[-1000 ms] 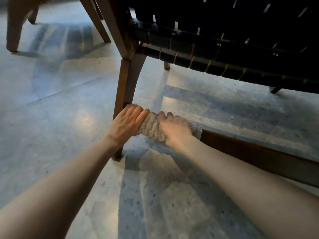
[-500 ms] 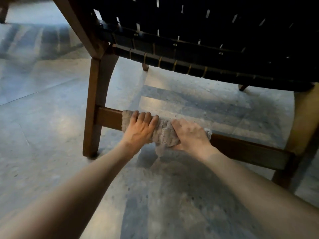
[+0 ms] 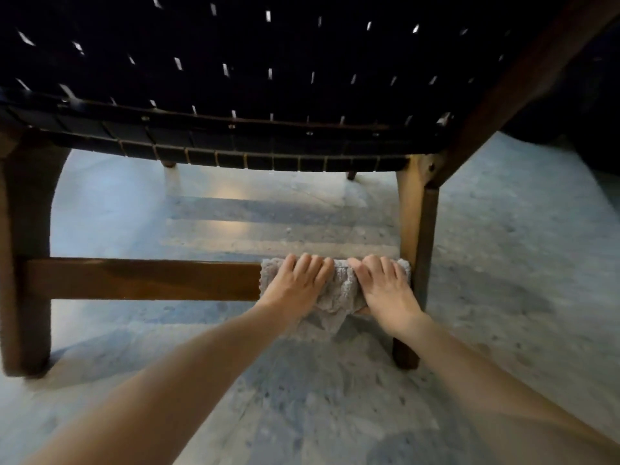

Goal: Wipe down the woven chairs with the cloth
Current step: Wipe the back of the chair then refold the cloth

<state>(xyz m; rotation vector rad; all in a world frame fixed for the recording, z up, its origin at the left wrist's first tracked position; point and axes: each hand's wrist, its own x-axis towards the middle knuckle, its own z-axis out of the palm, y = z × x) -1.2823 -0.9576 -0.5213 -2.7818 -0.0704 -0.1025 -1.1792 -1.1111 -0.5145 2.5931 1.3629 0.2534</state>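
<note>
A wooden chair with a black woven seat fills the upper view. Its low brown crossbar runs between the left leg and the right leg. A grey knitted cloth is wrapped over the bar's right end, close against the right leg. My left hand and my right hand sit side by side on the cloth, fingers curled over the bar's top and gripping the cloth around it. A loose part of the cloth hangs below the bar.
Speckled grey stone floor lies under and around the chair. Two further chair feet show behind the seat. A dark shape stands at the far right beyond the chair's slanted frame.
Both hands have slid the cloth rightward along the crossbar, from near the left leg to the right leg. The view has swung right and come closer to the chair.
</note>
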